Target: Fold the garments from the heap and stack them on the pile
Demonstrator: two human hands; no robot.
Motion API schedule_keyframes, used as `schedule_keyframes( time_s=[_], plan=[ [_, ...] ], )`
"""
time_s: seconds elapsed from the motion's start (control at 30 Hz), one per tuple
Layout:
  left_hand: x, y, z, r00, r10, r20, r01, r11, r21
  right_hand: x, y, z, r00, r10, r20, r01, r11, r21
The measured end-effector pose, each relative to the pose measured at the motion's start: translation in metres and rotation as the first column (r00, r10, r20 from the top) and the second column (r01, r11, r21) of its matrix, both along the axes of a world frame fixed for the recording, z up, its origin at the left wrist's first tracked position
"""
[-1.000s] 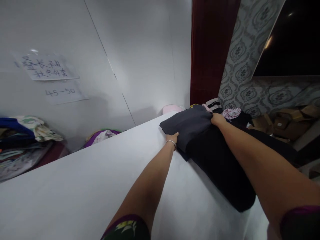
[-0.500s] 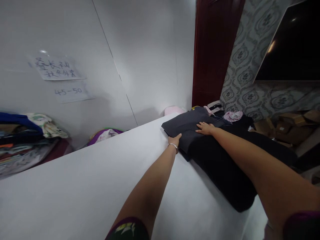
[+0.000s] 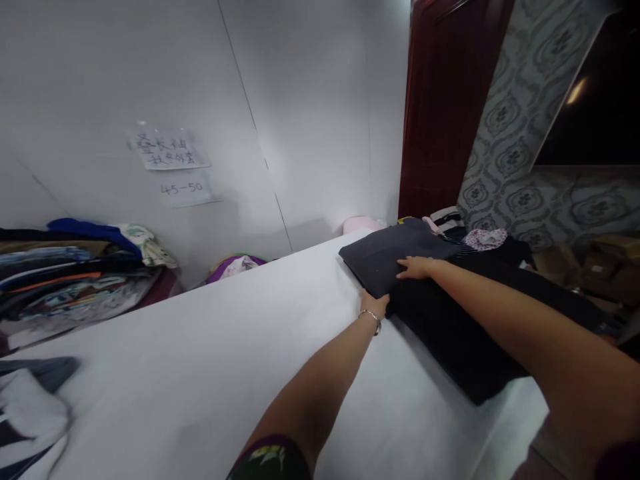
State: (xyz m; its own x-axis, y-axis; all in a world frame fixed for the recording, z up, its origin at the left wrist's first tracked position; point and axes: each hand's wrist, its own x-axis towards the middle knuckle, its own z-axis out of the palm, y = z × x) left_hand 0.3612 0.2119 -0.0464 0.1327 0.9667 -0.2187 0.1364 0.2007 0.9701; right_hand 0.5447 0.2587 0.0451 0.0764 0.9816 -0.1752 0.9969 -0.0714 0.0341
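From the head view, dark clothes (image 3: 440, 327) lie near the desk's (image 3: 200, 373) far edge, rightward; the right hand (image 3: 417, 268) rests splayed on them, the left hand (image 3: 375, 305) touches their edge, grip unclear. The white desktop runs left to a striped garment (image 3: 33, 407).

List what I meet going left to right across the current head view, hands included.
Stack of folded multicoloured clothes → purple-and-white cloth bundle → bare left hand, touching dark grey folded fabric → bare right hand → white cloth with pinkish dots → black rectangular wall-mounted screen.
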Motion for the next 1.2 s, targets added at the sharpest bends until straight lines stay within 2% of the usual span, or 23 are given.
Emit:
schedule_keyframes(
  time_s=[0.1, 0.23, 0.43, 0.57, 0.7, 0.87, 1.03, 1.2],
  plan=[
    [-0.017, -0.031, 0.004, 0.983, -0.177, -0.057, 0.17, 0.979, -0.111, -0.018, -0.018, 0.006, 0.999, 0.012, 0.035, -0.011, 0.999, -0.034],
    [-0.058, -0.073, 0.007, 0.948, -0.315, -0.035, 0.306, 0.938, -0.167, -0.052, -0.048, 0.01, 0.987, 0.155, 0.053, -0.155, 0.988, 0.002],
    [-0.134, -0.12, -0.002, 0.948, -0.319, -0.011, 0.317, 0.944, -0.093, -0.101, -0.102, -0.005, 0.932, 0.308, 0.19, -0.333, 0.935, 0.118],
    [-0.188, -0.151, -0.002, 0.955, -0.295, -0.008, 0.293, 0.953, -0.079, -0.126, -0.13, -0.014, 0.882, 0.422, 0.209, -0.452, 0.884, 0.122],
    [-0.248, -0.186, 0.013, 0.982, -0.181, -0.063, 0.177, 0.982, -0.063, -0.162, -0.168, -0.032, 0.79, 0.613, 0.032, -0.61, 0.779, 0.145],
    [-0.326, -0.224, 0.024, 0.994, 0.101, -0.044, -0.102, 0.994, -0.031, -0.224, -0.223, -0.063, 0.639, 0.715, -0.284, -0.653, 0.699, 0.292],
    [-0.391, -0.256, 0.037, 0.928, 0.373, -0.001, -0.372, 0.927, 0.05, -0.296, -0.257, -0.077, 0.456, 0.77, -0.446, -0.697, 0.621, 0.359],
    [-0.447, -0.282, 0.059, 0.847, 0.532, 0.011, -0.522, 0.826, 0.211, -0.361, -0.275, -0.082, 0.257, 0.803, -0.537, -0.745, 0.519, 0.42]
  ],
)
